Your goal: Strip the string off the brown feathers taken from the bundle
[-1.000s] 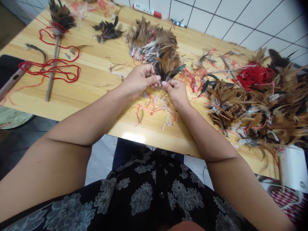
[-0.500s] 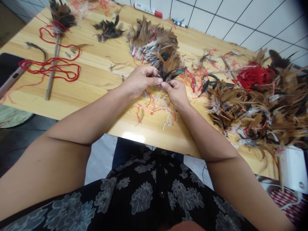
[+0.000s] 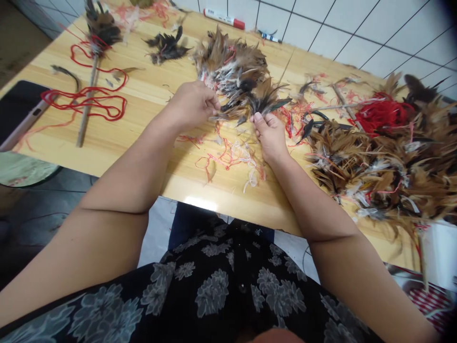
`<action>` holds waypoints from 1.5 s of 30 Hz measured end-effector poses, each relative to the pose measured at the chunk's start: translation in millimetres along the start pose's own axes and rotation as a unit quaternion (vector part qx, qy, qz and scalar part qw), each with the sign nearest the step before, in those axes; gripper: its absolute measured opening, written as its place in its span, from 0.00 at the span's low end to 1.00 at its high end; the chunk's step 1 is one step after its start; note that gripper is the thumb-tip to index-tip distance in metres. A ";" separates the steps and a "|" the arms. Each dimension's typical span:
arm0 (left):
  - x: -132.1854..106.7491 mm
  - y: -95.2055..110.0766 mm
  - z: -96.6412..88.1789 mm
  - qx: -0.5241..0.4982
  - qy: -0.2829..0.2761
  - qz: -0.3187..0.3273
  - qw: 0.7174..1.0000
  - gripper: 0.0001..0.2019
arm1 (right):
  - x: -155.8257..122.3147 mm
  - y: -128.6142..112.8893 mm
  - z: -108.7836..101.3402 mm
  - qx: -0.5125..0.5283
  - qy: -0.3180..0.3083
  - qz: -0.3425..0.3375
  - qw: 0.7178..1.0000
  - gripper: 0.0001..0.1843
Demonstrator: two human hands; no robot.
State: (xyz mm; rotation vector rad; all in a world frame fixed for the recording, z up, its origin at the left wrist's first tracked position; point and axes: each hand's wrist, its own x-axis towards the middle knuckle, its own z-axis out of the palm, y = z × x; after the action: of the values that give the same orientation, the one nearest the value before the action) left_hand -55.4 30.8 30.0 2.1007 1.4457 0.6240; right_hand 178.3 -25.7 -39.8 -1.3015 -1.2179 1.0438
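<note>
The left hand and right hand each pinch the feathers tight over the counter, likely splitting them; tug softly.

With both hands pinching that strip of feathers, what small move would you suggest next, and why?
Probably ease the left hand a little away from the right hand, to draw the feather strip free. Each hand pinches one end, it stretches between them above the wooden table, and its far side seems to touch the brown feather pile behind.
</note>
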 end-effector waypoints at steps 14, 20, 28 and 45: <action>9.6 -27.7 4.1 -0.260 0.002 0.047 0.964 0.11 | -3.1 -8.7 1.4 0.007 0.011 0.027 1.000 0.34; -2.3 -12.1 25.0 -0.431 -0.099 0.040 0.896 0.12 | -4.9 -5.8 3.3 -0.002 -0.007 -0.014 1.000 0.32; -5.3 -5.7 57.6 -0.492 -0.107 0.032 0.864 0.22 | -2.1 0.7 6.0 -0.041 -0.022 -0.007 0.999 0.31; -5.9 0.8 66.1 -0.490 -0.036 0.026 0.870 0.18 | -6.2 -6.9 7.1 -0.029 -0.029 0.035 0.999 0.34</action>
State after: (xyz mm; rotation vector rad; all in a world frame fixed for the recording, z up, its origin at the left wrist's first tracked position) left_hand -15.3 15.0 -20.6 1.3146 0.7396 1.0131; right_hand 169.8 -31.3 -33.9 -1.3761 -1.2622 1.1095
